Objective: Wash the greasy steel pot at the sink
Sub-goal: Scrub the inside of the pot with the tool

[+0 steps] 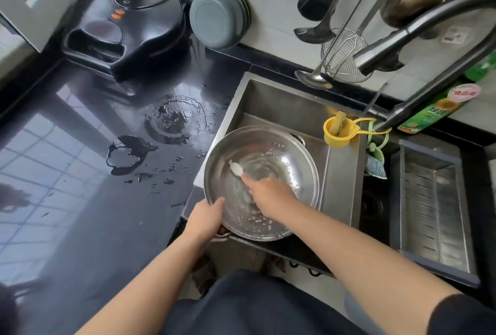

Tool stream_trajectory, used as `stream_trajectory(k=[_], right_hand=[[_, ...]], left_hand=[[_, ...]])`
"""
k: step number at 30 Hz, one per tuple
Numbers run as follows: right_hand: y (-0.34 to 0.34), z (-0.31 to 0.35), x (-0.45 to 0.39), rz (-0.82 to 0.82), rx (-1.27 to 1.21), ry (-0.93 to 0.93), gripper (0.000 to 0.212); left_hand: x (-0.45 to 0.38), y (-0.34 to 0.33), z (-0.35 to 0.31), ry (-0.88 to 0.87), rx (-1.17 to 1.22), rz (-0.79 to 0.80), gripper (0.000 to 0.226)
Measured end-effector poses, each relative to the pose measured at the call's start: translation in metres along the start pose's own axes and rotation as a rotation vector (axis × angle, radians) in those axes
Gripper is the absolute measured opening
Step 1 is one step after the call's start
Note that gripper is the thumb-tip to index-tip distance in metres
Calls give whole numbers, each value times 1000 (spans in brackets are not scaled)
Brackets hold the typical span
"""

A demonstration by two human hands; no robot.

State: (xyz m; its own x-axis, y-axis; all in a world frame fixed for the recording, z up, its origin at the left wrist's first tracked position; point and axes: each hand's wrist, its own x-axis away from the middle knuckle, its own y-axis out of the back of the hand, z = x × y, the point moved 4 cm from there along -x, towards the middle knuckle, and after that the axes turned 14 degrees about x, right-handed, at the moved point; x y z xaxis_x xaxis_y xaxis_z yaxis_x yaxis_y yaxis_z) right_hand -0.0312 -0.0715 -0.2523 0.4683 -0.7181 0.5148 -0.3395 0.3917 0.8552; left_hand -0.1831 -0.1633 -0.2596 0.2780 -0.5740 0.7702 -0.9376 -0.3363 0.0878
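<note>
While left fingers [218, 201] pinch the pot [261, 183] rim, right hand [269, 193] grips a soapy brush [236, 168] beside the yellow cup [338, 132].

- Steel pot [261, 181] filled the sink's [341, 179] near-left part; bare basin stayed free behind it and to its right.
- Yellow cup [338, 130] sat on the divider ledge, near the pot's far right.
- Faucet spout [418, 36] and hanging ladles [319, 25] crossed overhead at the back right.
- Counter [80, 173] left of the pot lay open but wet with puddles [128, 154].
</note>
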Motion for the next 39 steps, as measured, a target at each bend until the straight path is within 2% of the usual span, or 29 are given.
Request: stream_trajectory(k=[2,4,7,10,13,15,18,22,25,27,30,32,34,36,39], right_hand=[[4,8,8,72,9,117,80],[10,13,20,147,1,230,80],[10,8,36,225,108,297,85],[8,-22,44,294,214,178,71],[15,-44,42,217,309,-58,41],[21,-45,32,129,339,-209,36],[21,-38,12,47,251,-320,36],[15,-18,15,112,79,-287,38],[5,-4,47,225,111,-199,40],[4,2,56,245,138,-123,41],[21,3,38,109,120,-16,49],[40,-12,17,-50,243,-19,52],[68,-37,7,-207,379,-88,43],[90,-62,9,-297,485,-117,30],[94,-91,21,-315,601,-102,31]], left_hand=[[11,4,2,252,206,208,29],[12,8,-7,282,174,302,23],[7,6,-17,220,130,244,25],[6,2,-10,162,104,184,31],[5,1,-2,115,142,153,32],[6,-1,-4,106,165,140,31],[10,-4,-9,83,165,121,31],[9,-4,-14,64,140,72,32],[6,0,-17,35,121,64,27],[1,3,-19,32,85,50,28],[-5,6,-25,6,-63,39,28],[-7,12,-37,-61,-215,1,26],[-8,21,-60,-197,-408,-66,19],[-6,28,-88,-336,-547,-111,17],[-1,27,-127,-447,-625,-117,42]])
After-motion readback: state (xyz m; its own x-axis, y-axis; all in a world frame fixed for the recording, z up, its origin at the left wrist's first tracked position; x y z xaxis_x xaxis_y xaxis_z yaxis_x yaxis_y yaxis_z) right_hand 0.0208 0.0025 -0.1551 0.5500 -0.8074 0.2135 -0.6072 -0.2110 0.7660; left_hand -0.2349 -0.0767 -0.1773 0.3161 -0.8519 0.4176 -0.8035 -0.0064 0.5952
